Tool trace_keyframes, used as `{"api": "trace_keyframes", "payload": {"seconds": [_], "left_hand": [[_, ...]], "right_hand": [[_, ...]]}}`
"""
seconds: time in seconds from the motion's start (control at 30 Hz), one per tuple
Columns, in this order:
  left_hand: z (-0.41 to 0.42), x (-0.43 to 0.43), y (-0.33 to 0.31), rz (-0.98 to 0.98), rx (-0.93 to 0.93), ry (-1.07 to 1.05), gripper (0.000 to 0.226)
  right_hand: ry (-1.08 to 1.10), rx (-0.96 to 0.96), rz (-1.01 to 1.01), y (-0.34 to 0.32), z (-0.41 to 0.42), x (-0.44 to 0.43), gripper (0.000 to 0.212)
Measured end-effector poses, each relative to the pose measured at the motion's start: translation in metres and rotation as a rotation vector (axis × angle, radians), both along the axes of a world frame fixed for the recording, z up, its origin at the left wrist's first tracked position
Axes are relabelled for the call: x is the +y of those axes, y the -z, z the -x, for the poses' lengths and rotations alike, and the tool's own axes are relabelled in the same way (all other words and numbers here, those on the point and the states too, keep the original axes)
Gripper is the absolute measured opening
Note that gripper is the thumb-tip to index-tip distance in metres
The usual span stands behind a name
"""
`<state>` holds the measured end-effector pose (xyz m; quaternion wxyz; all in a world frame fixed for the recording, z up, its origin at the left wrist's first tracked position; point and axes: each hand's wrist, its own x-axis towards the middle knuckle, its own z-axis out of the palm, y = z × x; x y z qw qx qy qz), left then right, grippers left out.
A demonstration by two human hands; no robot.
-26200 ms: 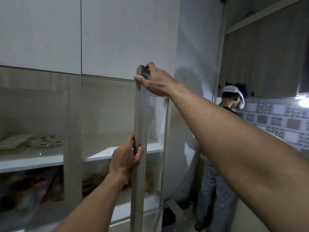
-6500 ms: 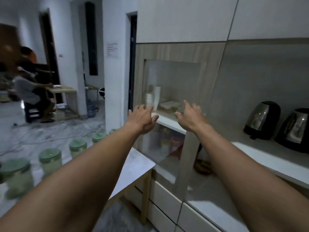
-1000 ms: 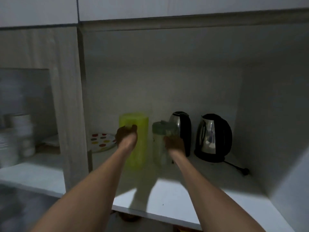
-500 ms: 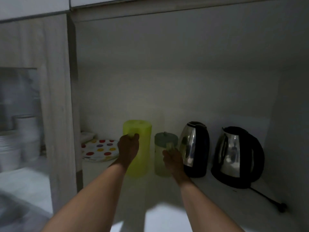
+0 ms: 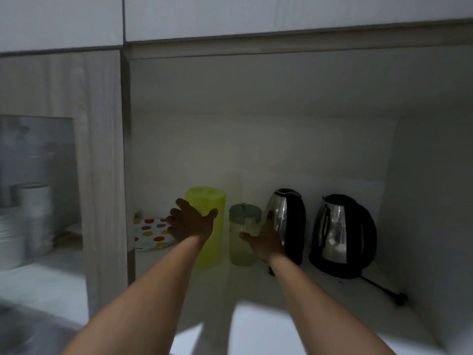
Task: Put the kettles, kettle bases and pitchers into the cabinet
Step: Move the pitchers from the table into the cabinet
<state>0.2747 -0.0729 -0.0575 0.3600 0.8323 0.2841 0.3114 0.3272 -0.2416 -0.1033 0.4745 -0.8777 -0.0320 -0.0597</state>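
Note:
A tall yellow-green pitcher [image 5: 208, 242] stands on the white cabinet shelf [image 5: 320, 293]. My left hand [image 5: 190, 222] rests against its left front with the fingers spread and the thumb across it. Right beside it stands a small clear pitcher with a grey lid [image 5: 242, 249]; my right hand [image 5: 265, 243] is wrapped around its handle side. To the right stand two steel and black kettles, one [image 5: 285, 219] just behind my right hand and the other [image 5: 341, 234] on its black base further right.
A power cord with a plug [image 5: 398, 298] trails from the right kettle across the shelf. A polka-dot plate [image 5: 151, 233] lies at the back left. Behind the glass door at left are stacked white bowls [image 5: 33, 216]. The cabinet's side wall [image 5: 430, 201] closes the right.
My left hand's fingers have spread off the yellow-green pitcher, which it gripped before. Both pitchers now stand on the shelf near the kettles. The right hand stays on the small pitcher.

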Motion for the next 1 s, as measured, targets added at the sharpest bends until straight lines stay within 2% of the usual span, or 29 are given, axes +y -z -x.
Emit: {"api": "trace_keyframes", "payload": {"seconds": [0.1,0.2,0.3,0.37,0.5,0.73,1.0], "left_hand": [[0.026,-0.005,-0.014,-0.147,0.012,0.017,0.09],[0.062,-0.011,-0.028,-0.238,-0.03,0.188,0.076],[0.097,-0.01,-0.036,-0.327,0.04,0.427,0.064],[0.121,-0.006,-0.038,-0.429,0.046,0.504,0.061],[0.177,0.004,-0.037,-0.55,-0.008,0.561,0.056],[0.281,0.062,-0.047,-0.673,-0.194,0.375,0.04],[0.395,0.176,-0.025,-0.709,0.016,0.02,0.059]], "right_hand": [[0.051,-0.058,0.158,-0.022,0.023,-0.009,0.104],[0.112,-0.126,0.264,-0.05,0.071,-0.014,0.09],[0.118,-0.174,0.4,-0.071,0.126,-0.016,0.062],[0.119,-0.198,0.458,-0.081,0.161,-0.011,0.048],[0.098,-0.287,0.513,-0.091,0.218,0.006,0.054],[0.008,-0.368,0.529,-0.106,0.284,0.057,0.061],[-0.251,-0.432,0.534,-0.099,0.354,0.156,0.071]]}}
